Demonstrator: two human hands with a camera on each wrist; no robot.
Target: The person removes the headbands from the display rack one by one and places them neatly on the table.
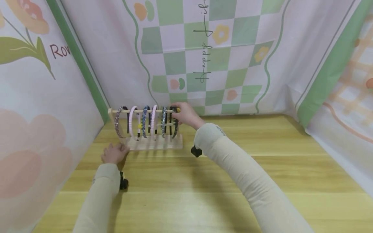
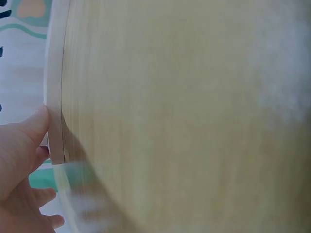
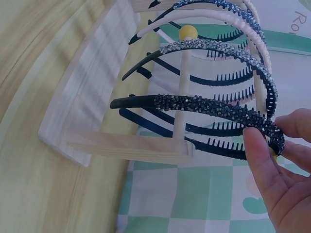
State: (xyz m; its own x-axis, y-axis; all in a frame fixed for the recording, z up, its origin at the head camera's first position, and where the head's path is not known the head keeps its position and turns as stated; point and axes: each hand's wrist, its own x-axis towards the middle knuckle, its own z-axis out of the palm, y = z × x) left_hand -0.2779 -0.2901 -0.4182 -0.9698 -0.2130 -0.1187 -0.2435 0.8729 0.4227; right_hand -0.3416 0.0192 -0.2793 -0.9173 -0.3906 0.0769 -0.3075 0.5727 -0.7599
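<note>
A wooden headband stand [image 1: 154,144] holds several headbands on its upper bar, some glittery and some pink. My right hand [image 1: 187,114] is at the bar's right end. Between its thumb and fingers it pinches the top of a black glittery headband [image 3: 209,106], which hangs around the bar. Beside this one hangs a silver glittery headband [image 3: 211,46]. At the stand's left front corner is my left hand [image 1: 114,153]. Its thumb and index finger hold the edge of the base [image 2: 56,87], while the other fingers stay loose.
The stand is on a wood-grain table [image 1: 233,181] near its back edge. Patterned curtains [image 1: 175,64] hang behind and on both sides. A yellow ball [image 3: 188,32] caps a peg of the stand. Black wrist devices [image 1: 196,151] sit at both cuffs.
</note>
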